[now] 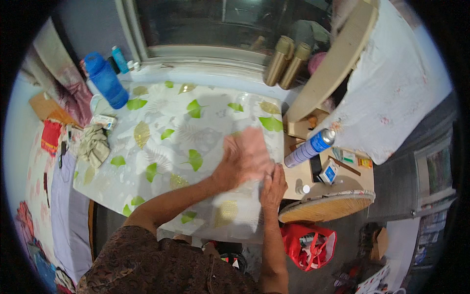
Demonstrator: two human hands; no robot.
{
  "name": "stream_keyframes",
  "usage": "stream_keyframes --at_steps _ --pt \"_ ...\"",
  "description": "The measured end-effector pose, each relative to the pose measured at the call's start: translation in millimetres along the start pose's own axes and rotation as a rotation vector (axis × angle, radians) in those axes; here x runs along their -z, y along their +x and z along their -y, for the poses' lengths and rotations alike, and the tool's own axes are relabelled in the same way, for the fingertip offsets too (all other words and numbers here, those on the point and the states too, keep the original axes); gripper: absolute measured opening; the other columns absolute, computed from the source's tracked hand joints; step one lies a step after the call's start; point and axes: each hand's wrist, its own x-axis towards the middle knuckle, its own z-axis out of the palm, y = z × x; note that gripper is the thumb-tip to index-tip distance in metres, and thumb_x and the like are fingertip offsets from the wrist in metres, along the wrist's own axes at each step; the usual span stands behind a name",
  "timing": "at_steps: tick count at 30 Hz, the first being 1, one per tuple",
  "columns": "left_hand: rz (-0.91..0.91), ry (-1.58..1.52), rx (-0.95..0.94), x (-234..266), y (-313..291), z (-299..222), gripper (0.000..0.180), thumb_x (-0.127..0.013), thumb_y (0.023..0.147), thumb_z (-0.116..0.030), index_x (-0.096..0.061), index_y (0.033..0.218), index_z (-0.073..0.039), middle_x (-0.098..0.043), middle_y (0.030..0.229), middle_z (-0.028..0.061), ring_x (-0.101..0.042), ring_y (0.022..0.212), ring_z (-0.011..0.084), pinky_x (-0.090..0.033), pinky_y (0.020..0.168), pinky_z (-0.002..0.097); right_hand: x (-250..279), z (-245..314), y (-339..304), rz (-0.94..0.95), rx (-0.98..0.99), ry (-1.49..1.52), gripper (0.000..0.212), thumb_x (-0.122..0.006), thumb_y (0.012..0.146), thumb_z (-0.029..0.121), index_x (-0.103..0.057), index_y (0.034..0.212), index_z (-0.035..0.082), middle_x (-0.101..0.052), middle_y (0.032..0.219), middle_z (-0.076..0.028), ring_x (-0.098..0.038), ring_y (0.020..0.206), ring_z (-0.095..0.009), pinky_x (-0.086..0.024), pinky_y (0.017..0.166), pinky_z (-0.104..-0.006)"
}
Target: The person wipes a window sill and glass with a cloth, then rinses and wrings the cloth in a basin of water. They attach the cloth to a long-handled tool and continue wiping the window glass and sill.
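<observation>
The left hand [236, 159] is over a pink cloth [255, 144] near the right end of the bench [120, 147], its forearm slanting in from the near left; its fingers are too blurred to tell whether they are spread on the cloth or closed around it. The cloth lies to the right of this hand's knuckles, also blurred, and its longer direction seems to run from far to near, roughly in line with the bench's right edge. The left hand is the nearer of the two, overlapping the cloth's left side; the right hand [274, 188] is at the cloth's near right corner, on that edge, its visible fingers close together and pointing away from the person. Whether it touches the cloth or grips anything, I cannot tell. To the left, the leaf-patterned surface stretches to a crumpled greyish cloth [94, 146], with a blue bottle [105, 81] beyond it at the far left. Just past the right edge, a tall blue can [310, 148] is on a wooden side surface [295, 181], and a red bag [308, 245] sits lower, on the near right.
</observation>
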Motion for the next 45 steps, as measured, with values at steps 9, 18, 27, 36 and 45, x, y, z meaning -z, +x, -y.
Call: stream_keyframes --at_steps 9,18,27,36,45 --pt "-0.246 0.12 0.411 84 -156 160 0.044 -0.051 0.097 -0.034 -0.051 0.134 -0.01 -0.055 0.129 0.0139 -0.046 0.122 0.0332 -0.029 0.108 0.0479 5 8 -2 0.031 0.043 -0.018 0.05 -0.044 0.097 0.029 -0.043 0.14 0.002 -0.044 0.141 -0.024 -0.041 0.131 -0.038 -0.029 0.106 -0.0501" --pt "-0.13 0.524 0.576 5 -67 204 0.055 -0.046 0.097 -0.035 -0.037 0.147 -0.014 -0.03 0.154 0.0142 -0.024 0.141 0.0396 -0.017 0.108 0.0669 4 2 3 -0.067 0.028 0.225 0.055 -0.043 0.098 0.033 -0.042 0.139 -0.003 -0.045 0.14 -0.026 -0.041 0.131 -0.042 -0.03 0.109 -0.0467" --pt "-0.014 0.046 0.226 -30 49 -13 0.047 -0.059 0.088 -0.041 -0.058 0.132 -0.023 -0.04 0.146 0.0142 -0.027 0.139 0.04 -0.017 0.106 0.0707 20 -3 -8 -0.286 -0.179 0.325 0.053 -0.04 0.1 0.036 -0.045 0.138 -0.002 -0.042 0.143 -0.025 -0.04 0.132 -0.041 -0.028 0.111 -0.0462" --pt "0.168 -0.116 -0.183 -2 -50 -107 0.04 -0.056 0.088 -0.044 -0.063 0.125 -0.029 -0.04 0.147 0.0106 -0.021 0.144 0.0346 -0.012 0.11 0.0682 74 15 -34 -0.098 -0.005 0.091 0.046 -0.043 0.1 0.034 -0.053 0.132 0.003 -0.042 0.145 -0.023 -0.039 0.133 -0.04 -0.026 0.111 -0.0473" --pt "0.191 0.181 -0.159 13 -83 -22 0.061 -0.052 0.094 -0.043 -0.043 0.142 -0.008 -0.033 0.153 0.0148 -0.024 0.144 0.0329 -0.014 0.115 0.0584 106 -2 -113 -0.013 -0.177 0.065 0.044 -0.043 0.101 0.031 -0.054 0.131 0.001 -0.045 0.142 -0.022 -0.041 0.133 -0.037 -0.029 0.111 -0.0433"
